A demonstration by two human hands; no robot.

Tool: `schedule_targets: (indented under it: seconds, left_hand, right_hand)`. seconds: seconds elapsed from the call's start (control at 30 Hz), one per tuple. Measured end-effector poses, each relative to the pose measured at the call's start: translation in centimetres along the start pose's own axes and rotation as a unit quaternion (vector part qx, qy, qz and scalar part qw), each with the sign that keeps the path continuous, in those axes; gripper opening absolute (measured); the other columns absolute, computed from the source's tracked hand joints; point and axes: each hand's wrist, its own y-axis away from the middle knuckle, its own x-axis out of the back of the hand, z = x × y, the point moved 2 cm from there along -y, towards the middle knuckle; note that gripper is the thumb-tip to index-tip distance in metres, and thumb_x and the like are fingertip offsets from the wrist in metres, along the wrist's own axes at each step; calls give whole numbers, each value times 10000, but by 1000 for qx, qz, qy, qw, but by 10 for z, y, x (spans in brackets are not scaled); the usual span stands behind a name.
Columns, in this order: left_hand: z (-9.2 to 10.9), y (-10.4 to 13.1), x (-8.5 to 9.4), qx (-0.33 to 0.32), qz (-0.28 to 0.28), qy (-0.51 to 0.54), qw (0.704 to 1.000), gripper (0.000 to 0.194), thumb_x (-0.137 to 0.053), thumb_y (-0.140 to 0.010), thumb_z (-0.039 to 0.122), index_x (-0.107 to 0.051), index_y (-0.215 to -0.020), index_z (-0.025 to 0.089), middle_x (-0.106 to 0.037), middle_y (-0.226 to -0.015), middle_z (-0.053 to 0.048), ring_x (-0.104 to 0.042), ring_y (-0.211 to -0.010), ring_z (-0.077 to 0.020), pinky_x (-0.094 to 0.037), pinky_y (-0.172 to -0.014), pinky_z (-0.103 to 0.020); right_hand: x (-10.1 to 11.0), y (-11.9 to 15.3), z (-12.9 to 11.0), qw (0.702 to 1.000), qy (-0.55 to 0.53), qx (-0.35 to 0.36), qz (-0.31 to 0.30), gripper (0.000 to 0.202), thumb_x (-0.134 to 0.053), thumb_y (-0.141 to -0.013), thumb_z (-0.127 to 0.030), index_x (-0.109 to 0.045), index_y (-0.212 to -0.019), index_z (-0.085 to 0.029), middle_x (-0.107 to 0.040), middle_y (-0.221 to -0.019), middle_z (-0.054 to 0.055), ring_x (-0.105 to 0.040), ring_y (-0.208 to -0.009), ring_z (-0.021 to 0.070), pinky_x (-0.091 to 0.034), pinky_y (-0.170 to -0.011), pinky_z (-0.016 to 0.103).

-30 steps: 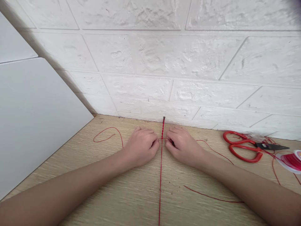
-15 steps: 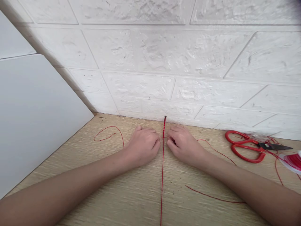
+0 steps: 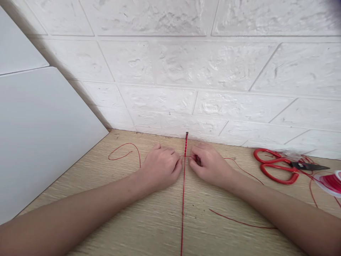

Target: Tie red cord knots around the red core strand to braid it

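Observation:
A red cord (image 3: 183, 199) runs straight up the middle of the wooden table to a dark nail (image 3: 187, 133) by the wall. Just below the nail it thickens into a short knotted braid (image 3: 185, 146). My left hand (image 3: 163, 166) is closed on one thin red cord end, left of the braid. On the other side, my right hand (image 3: 207, 161) pinches another red cord end. Both ends stretch level between the hands and meet at the braid's lower tip. From behind my left hand a loose cord tail (image 3: 124, 144) curls on the table. My fingertips are partly hidden.
At the right lie red-handled scissors (image 3: 282, 167), a spool of red cord (image 3: 330, 183) and a clear plastic wrapper (image 3: 293, 154). Another red cord length (image 3: 239, 223) passes under my right forearm. A white panel (image 3: 53, 135) stands at the left; a white brick-pattern wall (image 3: 170, 64) closes the back.
Both hands stay beside the braid, holding the cord ends, with barely any movement. The whole view has shifted slightly.

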Motion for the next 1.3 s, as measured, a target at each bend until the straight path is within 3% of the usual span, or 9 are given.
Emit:
schedule_targets:
  seconds: [0.3,0.6,1.3]
  left_hand:
    - [-1,0,1,0,-12,5,1000,315,-424,-974,289,-638,-775,174,-668,-778,-64,-622,-749,-214,-410,-697,-375]
    - [-1,-1,2,10,-14,25,1000,403,-374,-1013,355,-649,-778,176,-671,-784,-66,-611,-736,-207,-406,-676,-365]
    - [-1,0,1,14,-2,40,999,389,-406,-1007,351,-656,-766,175,-660,-762,-63,-603,-716,-194,-407,-665,-351]
  right_hand:
    - [3,1,-3,1000,-15,-4,7,136,-529,-874,-176,-412,-821,-222,-557,-751,7,-489,-737,189,-335,-665,311]
    - [2,1,-2,1000,-14,14,0,131,-537,-879,-163,-435,-819,-220,-584,-764,12,-500,-771,199,-343,-698,318]
    - [3,2,-2,1000,-16,15,-9,130,-551,-896,-184,-458,-812,-218,-611,-786,21,-510,-781,202,-352,-704,327]
